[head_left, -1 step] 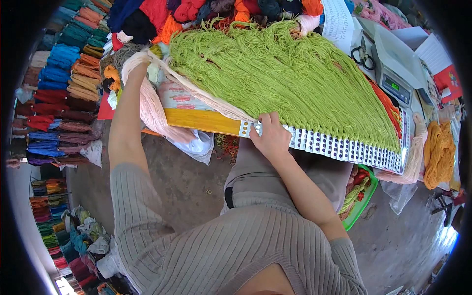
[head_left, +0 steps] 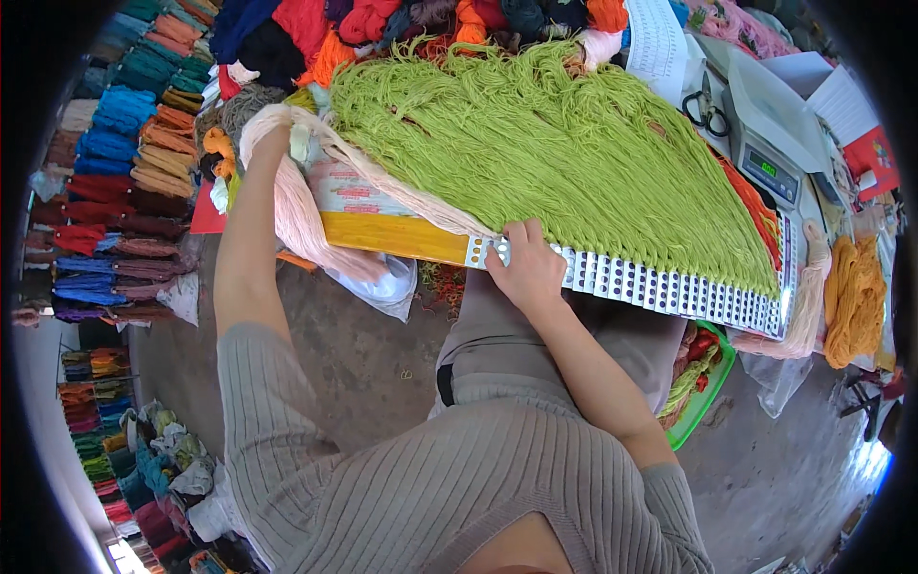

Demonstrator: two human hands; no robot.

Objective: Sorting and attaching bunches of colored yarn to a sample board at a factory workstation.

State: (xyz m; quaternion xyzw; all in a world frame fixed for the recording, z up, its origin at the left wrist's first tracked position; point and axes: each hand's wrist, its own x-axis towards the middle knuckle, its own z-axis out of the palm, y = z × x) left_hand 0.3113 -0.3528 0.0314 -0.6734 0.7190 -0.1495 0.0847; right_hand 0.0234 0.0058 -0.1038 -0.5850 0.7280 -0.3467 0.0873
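Note:
Pale pink yarn (head_left: 304, 212) loops over my left hand (head_left: 271, 129), held out at the far left of the table; the yarn covers its fingers. One part of the skein hangs down past the table edge. Another runs right in a long strand to my right hand (head_left: 528, 265). That hand is closed at the edge of a white perforated card (head_left: 631, 284), thumb and fingers pressed at the holes where the pink strand ends. Right of it, light green yarn (head_left: 545, 143) hangs from the card's holes in many tufts and fans out across the table.
A yellow wooden edge (head_left: 392, 235) continues left of the card. Bundled coloured yarns (head_left: 373, 19) lie along the back. At the right are scissors (head_left: 707, 113), a digital scale (head_left: 771, 174) and orange-yellow yarn (head_left: 854, 297). A green basket (head_left: 706, 411) with yarn scraps stands below the table.
My left forearm and the pink yarn around that hand have shifted very slightly. My right hand and the green yarn stay where they were.

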